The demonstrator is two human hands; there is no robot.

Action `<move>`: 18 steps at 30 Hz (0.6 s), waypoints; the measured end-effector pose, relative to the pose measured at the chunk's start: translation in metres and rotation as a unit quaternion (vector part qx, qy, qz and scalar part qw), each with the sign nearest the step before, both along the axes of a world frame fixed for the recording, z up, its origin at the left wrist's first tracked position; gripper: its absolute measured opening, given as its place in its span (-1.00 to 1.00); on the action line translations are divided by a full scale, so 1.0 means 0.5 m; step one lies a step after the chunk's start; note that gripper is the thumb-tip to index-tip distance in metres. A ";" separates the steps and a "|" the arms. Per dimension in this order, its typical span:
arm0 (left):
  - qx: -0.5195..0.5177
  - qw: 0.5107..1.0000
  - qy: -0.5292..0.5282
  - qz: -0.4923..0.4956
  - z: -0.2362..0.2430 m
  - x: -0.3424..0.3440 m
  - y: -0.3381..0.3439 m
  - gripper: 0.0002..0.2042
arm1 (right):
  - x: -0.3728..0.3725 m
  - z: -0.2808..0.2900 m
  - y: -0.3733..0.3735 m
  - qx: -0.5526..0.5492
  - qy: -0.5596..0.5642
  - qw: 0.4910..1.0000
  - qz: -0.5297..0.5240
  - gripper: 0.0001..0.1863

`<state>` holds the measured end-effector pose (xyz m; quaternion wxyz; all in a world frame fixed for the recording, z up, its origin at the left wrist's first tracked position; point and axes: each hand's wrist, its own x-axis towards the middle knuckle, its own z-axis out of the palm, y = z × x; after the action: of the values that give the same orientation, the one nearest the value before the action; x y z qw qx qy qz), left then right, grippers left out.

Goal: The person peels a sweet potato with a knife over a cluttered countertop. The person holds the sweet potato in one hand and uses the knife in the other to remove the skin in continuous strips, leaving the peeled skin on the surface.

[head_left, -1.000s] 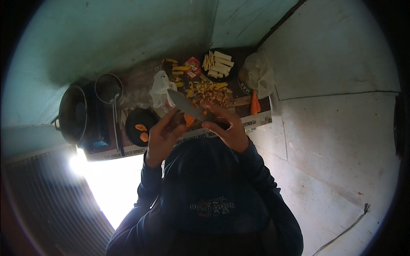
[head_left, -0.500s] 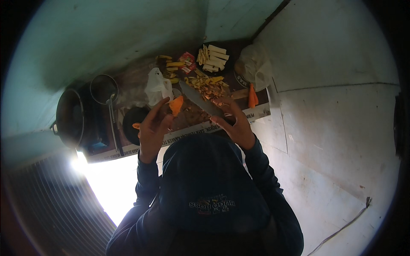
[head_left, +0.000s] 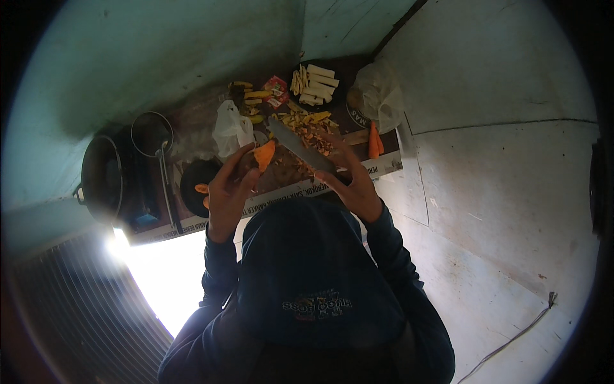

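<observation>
Presently, a thin, pointed orange vegetable piece (head_left: pixel 264 155) is held at the fingertips of the bare left hand (head_left: pixel 230 187) – thumb and fingers are closed about its lower left side. By the bare right hand (head_left: pixel 355 187) a broad grey metal knife (head_left: pixel 297 144) is gripped; its handle is mostly hidden by the fingers, and its blade is pointed up and to the left, near the orange piece, with a small gap left between the two. Both are held above the dark table with a pale printed border (head_left: pixel 389 166).

Beyond the blade, a loose heap of yellow and brown peelings (head_left: pixel 314 132) is spread. To the left of the heap a crumpled white plastic bag (head_left: pixel 231 129) is seen, and farther back a red packet (head_left: pixel 276 89) is placed beside a round black plate (head_left: pixel 340 95), on which long pale peeled sticks (head_left: pixel 323 82) are laid. At the right, a bright orange carrot-like piece (head_left: pixel 375 142) is found near a clear plastic bag (head_left: pixel 378 96). Near the left hand, small orange pieces (head_left: pixel 201 188) are borne by another round black plate (head_left: pixel 199 171) – partly covered by the hand.
</observation>
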<state>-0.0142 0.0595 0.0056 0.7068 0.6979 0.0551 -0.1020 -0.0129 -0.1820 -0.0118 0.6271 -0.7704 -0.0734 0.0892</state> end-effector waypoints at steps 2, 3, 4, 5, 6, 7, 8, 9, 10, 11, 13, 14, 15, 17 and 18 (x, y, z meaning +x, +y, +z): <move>0.007 1.000 0.003 0.000 0.000 -0.001 -0.001 -0.59 | 0.009 -0.005 -0.002 -0.049 -0.064 0.995 0.051 -0.36; -0.001 1.000 0.002 -0.001 0.000 -0.002 -0.002 -0.58 | 0.009 -0.006 -0.005 -0.070 -0.079 0.992 0.071 -0.36; -0.006 1.000 0.005 0.000 0.000 -0.003 -0.003 -0.58 | 0.008 -0.006 -0.006 -0.067 -0.068 0.992 0.086 -0.37; -0.008 1.000 0.006 0.000 0.001 -0.004 -0.004 -0.58 | 0.007 -0.006 -0.008 -0.063 -0.033 0.993 0.093 -0.37; -0.005 1.000 0.008 -0.002 0.001 -0.005 -0.004 -0.58 | 0.004 -0.004 -0.010 -0.060 0.001 0.993 0.097 -0.38; 0.001 1.000 0.009 -0.005 0.002 -0.007 -0.005 -0.58 | 0.002 -0.003 -0.008 -0.056 0.005 0.996 0.076 -0.38; 0.010 1.000 0.007 -0.008 0.002 -0.008 -0.005 -0.57 | -0.002 -0.002 -0.004 -0.054 0.009 0.997 0.052 -0.38; 0.008 1.000 0.011 -0.010 0.002 -0.009 -0.006 -0.57 | -0.004 0.000 -0.002 -0.049 0.006 0.998 0.033 -0.37; 0.009 1.000 0.011 -0.012 0.002 -0.009 -0.007 -0.57 | -0.005 0.001 0.000 -0.034 0.025 0.999 0.025 -0.36; 0.015 1.000 0.014 -0.013 0.002 -0.010 -0.008 -0.57 | -0.006 0.003 0.000 -0.016 0.036 0.999 0.022 -0.34; 0.010 1.000 0.013 -0.015 0.002 -0.011 -0.011 -0.57 | -0.009 0.007 0.000 0.000 0.040 0.999 0.019 -0.33; 0.011 1.000 0.015 -0.015 0.002 -0.011 -0.013 -0.56 | -0.009 0.008 -0.001 -0.002 0.032 0.999 0.020 -0.32; 0.011 1.000 0.016 -0.018 0.002 -0.011 -0.014 -0.56 | -0.011 0.009 -0.002 -0.008 0.022 1.000 0.019 -0.32; 0.017 0.999 0.021 -0.021 0.003 -0.009 -0.018 -0.55 | -0.013 0.011 -0.003 0.010 0.044 0.999 0.011 -0.33; 0.010 1.000 0.020 -0.021 0.005 -0.009 -0.020 -0.54 | -0.014 0.013 -0.003 0.014 0.054 0.998 0.007 -0.34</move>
<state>-0.0185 0.0497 0.0080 0.6965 0.7034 0.0555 -0.1305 -0.0201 -0.1836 -0.0055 0.6400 -0.7552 -0.0459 0.1342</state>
